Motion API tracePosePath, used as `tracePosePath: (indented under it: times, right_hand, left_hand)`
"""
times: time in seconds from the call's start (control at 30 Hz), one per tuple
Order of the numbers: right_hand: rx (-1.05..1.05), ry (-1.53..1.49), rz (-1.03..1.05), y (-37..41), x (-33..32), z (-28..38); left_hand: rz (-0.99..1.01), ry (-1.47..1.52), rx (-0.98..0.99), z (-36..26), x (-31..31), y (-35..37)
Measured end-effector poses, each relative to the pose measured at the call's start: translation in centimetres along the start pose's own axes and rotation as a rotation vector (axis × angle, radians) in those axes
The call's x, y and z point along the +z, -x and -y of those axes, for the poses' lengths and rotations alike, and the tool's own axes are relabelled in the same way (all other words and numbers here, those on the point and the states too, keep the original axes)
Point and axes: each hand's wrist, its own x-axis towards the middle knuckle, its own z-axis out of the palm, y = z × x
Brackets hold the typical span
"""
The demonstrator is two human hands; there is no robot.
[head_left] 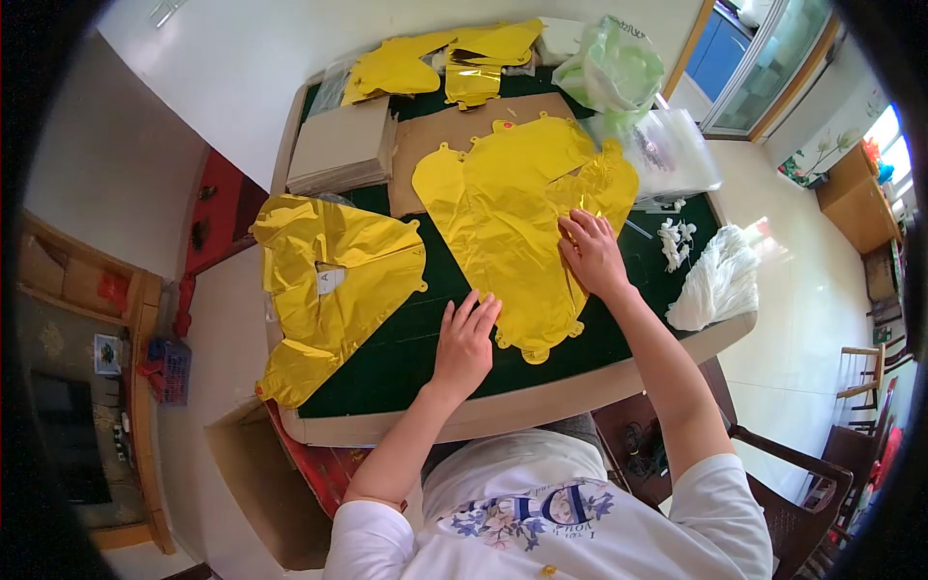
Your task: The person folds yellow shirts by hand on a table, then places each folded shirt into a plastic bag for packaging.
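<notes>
You are at the near edge of the green-topped counter (406,362), with a large gold foil sheet (507,232) spread before you from the middle of the counter toward its near edge. Your left hand (466,340) is open, its fingers stretched out and their tips at the sheet's lower left border. Your right hand (592,256) lies on the sheet's right side, fingers slightly bent beside a folded-over part; I cannot tell whether it pinches the foil. The sheet's far end covers part of a piece of cardboard (425,135). A second foil sheet (362,256), creased, lies along the counter's left edge down to the near left corner, with a white label (331,280) on it. Toward the far left corner is a stack of boards (338,145), and more gold foil (398,72) lies along the far edge. A green and white bag (614,72) is at the far right corner, clear plastic bags (672,155) just beside it. By the right edge are small white pieces (674,242) and a white, stringy bundle (715,280)
</notes>
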Motion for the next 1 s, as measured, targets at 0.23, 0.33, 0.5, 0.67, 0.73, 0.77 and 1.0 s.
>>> tracePosePath:
  times: [0.23,0.33,0.5,0.67,0.73,0.77,1.0]
  right_hand:
    - [0.001,0.000,0.005,0.0,0.0,0.0]
    - [-0.001,0.006,0.003,0.1,-0.1,0.1]
    - [0.004,0.013,0.015,0.0,-0.2,0.2]
    - [0.011,0.014,0.015,0.0,-0.1,0.2]
    - [0.014,0.020,0.009,0.0,-0.1,0.2]
    - [0.014,0.022,0.007,0.0,-0.1,0.2]
    - [-0.001,-0.007,-0.013,0.0,-0.2,0.2]
  left_hand:
    - [0.011,-0.025,0.006,-0.3,-0.2,-0.1]
    - [0.002,-0.042,0.034,-0.3,-0.6,0.4]
    - [0.035,-0.024,0.166,-0.7,-1.7,1.1]
    - [0.093,-0.078,0.264,-0.8,-1.0,0.7]
    - [0.083,-0.131,0.257,-0.2,-0.6,0.2]
    - [0.091,-0.122,0.247,-0.1,-0.7,-0.2]
    - [0.128,0.044,0.251,-0.3,-2.2,-1.6]
